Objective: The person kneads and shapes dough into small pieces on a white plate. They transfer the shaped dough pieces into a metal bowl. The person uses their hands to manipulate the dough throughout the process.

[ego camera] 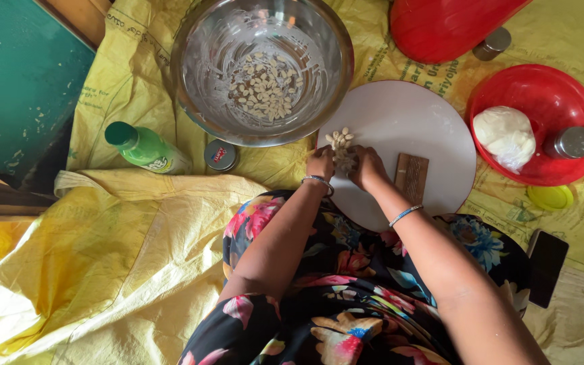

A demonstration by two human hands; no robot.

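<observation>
My left hand point(320, 164) and my right hand point(367, 167) meet at the left edge of a round white board point(417, 118). Both pinch a small lump of pale dough point(344, 161) between the fingertips. Just beyond my fingers lies a little cluster of shaped dough pieces point(340, 138) on the board. A small ridged wooden paddle point(411, 178) lies on the board to the right of my right hand. A steel bowl point(197, 74) above holds several more shaped pieces point(265, 88).
A red plate point(542, 88) at right carries a ball of white dough point(506, 137) and a steel shaker point(571, 142). A green bottle point(146, 149), a small tin point(220, 155), a yellow lid point(549, 197) and a dark phone point(545, 265) rest on the yellow sheet point(102, 270).
</observation>
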